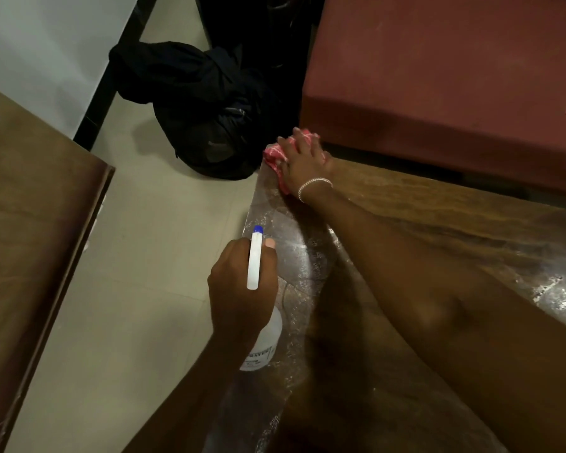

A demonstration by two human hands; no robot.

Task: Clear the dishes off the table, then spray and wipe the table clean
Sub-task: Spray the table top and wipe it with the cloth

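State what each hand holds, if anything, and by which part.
The left hand grips the spray bottle round its neck, below the sprayer head. The right hand presses flat on top of the red cloth.

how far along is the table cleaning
Done: no dishes show on the table, and its edge glistens with spray. In hand: the right hand presses the red cloth at the corner; the left hand holds the spray bottle. Left: wiping the wet streaks.

Pale tiled floor [138,256] left of the grip, brown wooden tabletop [30,223] beyond it; black backpack [209,119] ahead on the floor; maroon upholstered seat [438,76] ahead-right; white wall [46,44] far left
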